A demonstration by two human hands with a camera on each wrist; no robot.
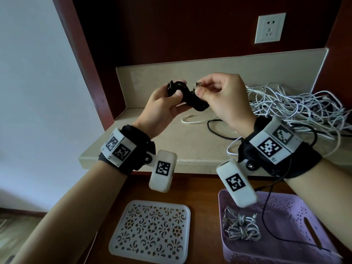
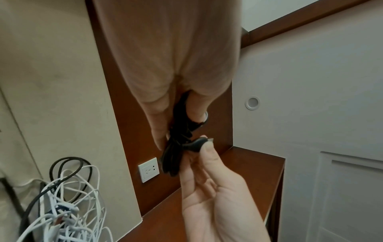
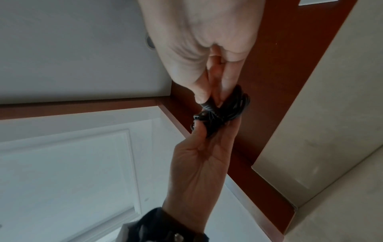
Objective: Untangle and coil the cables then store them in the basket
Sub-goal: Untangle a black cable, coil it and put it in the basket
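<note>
A coiled black cable point(image 1: 198, 105) is held up over the beige counter point(image 1: 171, 147). My left hand point(image 1: 179, 88) grips the bundle, thumb across its front. My right hand point(image 1: 199, 89) pinches the cable's plug end point(image 1: 196, 85) right beside the coil. In the left wrist view the black cable point(image 2: 176, 152) hangs between the left hand point(image 2: 178, 127) above and the right hand point(image 2: 204, 142) below. The purple basket point(image 1: 297, 250) stands at the lower right with a coiled grey cable point(image 1: 242, 225) inside.
A big tangle of white cables point(image 1: 295, 105) lies on the counter's right side, with a loose white end point(image 1: 192, 121) and a black lead point(image 1: 215, 132) in front. A white perforated lid point(image 1: 150, 231) lies left of the basket. A wall socket point(image 1: 270, 28) sits above.
</note>
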